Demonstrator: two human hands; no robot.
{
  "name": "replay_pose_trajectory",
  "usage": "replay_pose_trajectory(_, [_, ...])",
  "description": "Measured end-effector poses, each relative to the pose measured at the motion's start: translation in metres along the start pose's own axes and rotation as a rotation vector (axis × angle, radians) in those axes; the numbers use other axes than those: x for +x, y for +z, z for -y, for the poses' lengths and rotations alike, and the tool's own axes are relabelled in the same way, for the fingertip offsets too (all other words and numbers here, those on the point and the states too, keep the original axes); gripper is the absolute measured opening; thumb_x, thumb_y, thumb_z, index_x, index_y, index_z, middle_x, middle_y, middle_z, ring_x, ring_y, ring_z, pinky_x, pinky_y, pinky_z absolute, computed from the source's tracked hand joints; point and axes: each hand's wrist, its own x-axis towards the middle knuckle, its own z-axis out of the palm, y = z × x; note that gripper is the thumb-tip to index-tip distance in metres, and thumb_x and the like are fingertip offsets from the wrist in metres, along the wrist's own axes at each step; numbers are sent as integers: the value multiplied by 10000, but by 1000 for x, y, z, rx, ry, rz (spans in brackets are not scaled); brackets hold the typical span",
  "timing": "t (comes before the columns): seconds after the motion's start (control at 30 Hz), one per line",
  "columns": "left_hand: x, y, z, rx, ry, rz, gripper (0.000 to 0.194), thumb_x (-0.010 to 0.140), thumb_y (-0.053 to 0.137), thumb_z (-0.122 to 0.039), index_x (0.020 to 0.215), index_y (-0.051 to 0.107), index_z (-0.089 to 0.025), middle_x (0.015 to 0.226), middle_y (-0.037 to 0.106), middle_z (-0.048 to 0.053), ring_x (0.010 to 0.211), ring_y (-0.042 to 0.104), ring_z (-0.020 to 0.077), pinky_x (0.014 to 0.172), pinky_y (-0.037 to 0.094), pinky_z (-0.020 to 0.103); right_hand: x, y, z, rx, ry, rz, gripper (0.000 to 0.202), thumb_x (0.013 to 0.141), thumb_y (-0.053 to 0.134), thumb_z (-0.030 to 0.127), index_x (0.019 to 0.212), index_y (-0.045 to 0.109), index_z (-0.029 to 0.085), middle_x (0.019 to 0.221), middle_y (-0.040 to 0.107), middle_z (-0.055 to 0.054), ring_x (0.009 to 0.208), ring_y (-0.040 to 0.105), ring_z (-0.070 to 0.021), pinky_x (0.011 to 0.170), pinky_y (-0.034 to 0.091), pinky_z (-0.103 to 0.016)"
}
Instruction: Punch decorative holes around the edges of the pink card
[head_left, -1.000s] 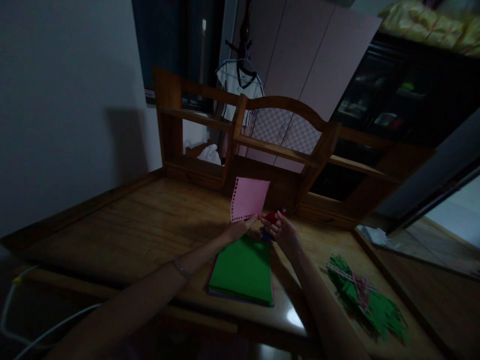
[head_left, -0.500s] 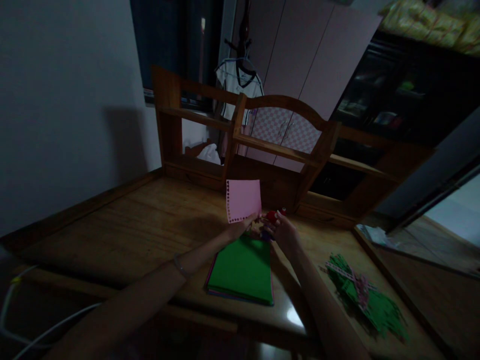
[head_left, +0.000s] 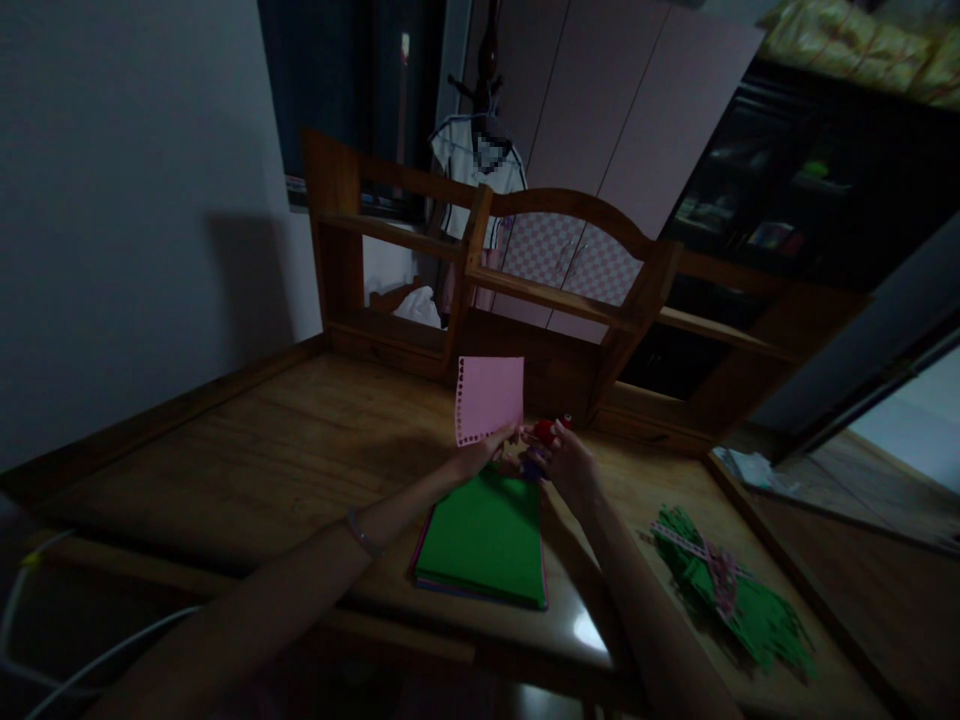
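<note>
My left hand is closed on the lower right edge of a pink sheet of paper, held upright over the desk. A row of punched holes runs down the sheet's left side and along its bottom. My right hand grips a small red craft punch at the sheet's right edge; fingers partly hide it, and I cannot tell whether paper is between its jaws. Beneath the hands lies a stack of coloured paper, green on top. Something small and purple shows between the hands, its kind unclear.
Green paper shreds lie in a heap at the desk's right, with pink punched strips on top. A wooden shelf unit stands along the back of the desk. A white cable hangs at the lower left.
The pink sheet has shifted slightly to the right, towards the red punch. Both hands stay in nearly the same place.
</note>
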Motion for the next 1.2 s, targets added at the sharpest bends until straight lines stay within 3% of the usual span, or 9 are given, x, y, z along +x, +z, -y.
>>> replay_pose_trajectory(0.27, [2,-2,3,2,28,-43,290,773,605,-424,740,655,-141,575,611,20,656,599,165,608,464,261,2,-4,-1,4,-20,-24,198,809,606,373,890,649,198,971,715,-63,933,668,-205,760,535,-287])
replay_pose_trajectory(0.47, [1,2,-2,-15,25,8,313,795,576,-439,740,656,-141,637,641,34,733,609,181,677,479,279,2,-6,2,37,-37,-86,210,818,605,364,921,637,183,1036,698,-87,905,679,-192,707,549,-248])
replay_pose_trajectory(0.77, [6,-10,13,229,105,-100,459,799,484,-544,510,497,-188,454,421,-28,450,396,109,486,327,257,0,-2,1,45,-3,-44,214,808,624,366,897,637,172,1012,701,-103,1033,633,-244,716,563,-251])
replay_pose_trajectory(0.97, [11,-17,24,339,157,-117,559,815,389,-614,446,421,-195,443,410,-30,440,392,104,539,337,257,0,-2,1,41,-10,-35,194,814,621,349,896,643,173,990,706,-90,1035,631,-251,722,566,-261])
replay_pose_trajectory(1.2, [10,-20,22,358,142,-56,614,817,331,-669,437,389,-190,439,401,-27,437,382,102,538,321,259,-1,-2,0,21,-14,-36,194,809,624,350,902,638,180,999,703,-90,1038,628,-257,743,562,-271])
